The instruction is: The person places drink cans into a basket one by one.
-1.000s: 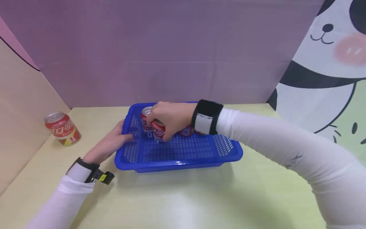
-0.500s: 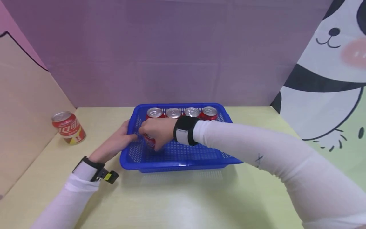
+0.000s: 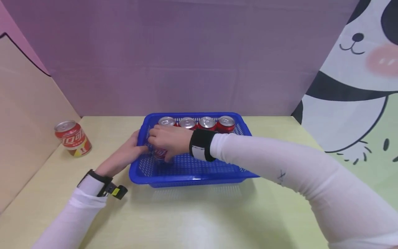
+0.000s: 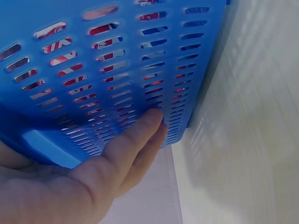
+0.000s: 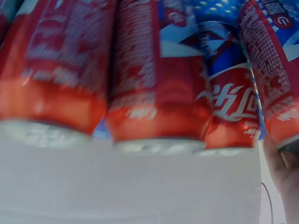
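Observation:
A blue plastic basket point(image 3: 194, 179) sits on the table. My left hand point(image 3: 122, 154) grips its left rim, thumb over the edge; in the left wrist view the fingers point(image 4: 135, 140) lie along the slotted outer wall. My right hand point(image 3: 172, 140) reaches in from above and holds a red cola can point(image 3: 160, 154) at the basket's left side, mostly hidden under the palm. Behind it, a row of several cola cans point(image 3: 226, 123) stands along the back wall. In the right wrist view, part of a hand point(image 5: 279, 170) shows beside the rightmost can point(image 5: 273, 70).
Another red cola can point(image 3: 73, 139) stands on the table point(image 3: 199, 214) left of the basket, near the left partition point(image 3: 28, 114). A purple backdrop point(image 3: 186, 69) rises behind the table, and a panda-print panel point(image 3: 348, 114) stands at the right.
My right hand has brought the cola can leftward and lowered it in the basket, uncovering the back row of cans. Lately its fingers have shifted slightly. My left hand keeps its hold on the rim.

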Demonstrator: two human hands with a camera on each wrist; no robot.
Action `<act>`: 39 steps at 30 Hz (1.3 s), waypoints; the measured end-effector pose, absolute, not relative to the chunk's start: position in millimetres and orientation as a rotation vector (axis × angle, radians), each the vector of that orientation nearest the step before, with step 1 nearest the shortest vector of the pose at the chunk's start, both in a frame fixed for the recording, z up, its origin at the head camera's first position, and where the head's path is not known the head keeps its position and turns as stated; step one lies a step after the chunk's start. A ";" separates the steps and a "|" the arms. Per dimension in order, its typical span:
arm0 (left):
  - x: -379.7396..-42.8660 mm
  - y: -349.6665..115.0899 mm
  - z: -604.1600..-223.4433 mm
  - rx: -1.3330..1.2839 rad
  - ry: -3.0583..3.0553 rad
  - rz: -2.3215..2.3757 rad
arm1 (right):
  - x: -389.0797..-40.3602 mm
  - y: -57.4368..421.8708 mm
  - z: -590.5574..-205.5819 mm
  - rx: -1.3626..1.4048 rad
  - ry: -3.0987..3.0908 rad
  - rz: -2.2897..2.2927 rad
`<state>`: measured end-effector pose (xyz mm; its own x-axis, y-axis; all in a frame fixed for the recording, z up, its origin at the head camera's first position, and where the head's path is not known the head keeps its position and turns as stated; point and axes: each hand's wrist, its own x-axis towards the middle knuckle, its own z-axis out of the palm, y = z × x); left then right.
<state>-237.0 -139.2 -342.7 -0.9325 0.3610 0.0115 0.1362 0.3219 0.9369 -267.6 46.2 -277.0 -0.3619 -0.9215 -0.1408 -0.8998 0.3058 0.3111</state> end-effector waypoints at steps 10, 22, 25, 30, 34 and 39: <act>-237.4 -142.0 -340.9 0.454 2.389 1.660 | -271.7 122.0 -237.3 1.415 -2.488 -0.091; -234.0 -150.4 -343.7 0.416 2.407 1.624 | -281.4 256.9 -241.2 0.453 -2.990 0.327; -234.4 -149.2 -346.1 0.421 2.403 1.633 | -281.9 275.8 -257.8 0.482 -3.039 0.340; -234.2 -143.7 -348.3 0.419 2.399 1.615 | -280.1 295.3 -281.6 0.509 -3.071 0.520; -235.3 -139.3 -346.9 0.446 2.377 1.649 | -277.4 299.5 -295.0 0.390 -3.037 0.749; -235.0 -137.4 -343.4 0.441 2.381 1.654 | -270.8 296.3 -306.4 0.319 -2.940 0.925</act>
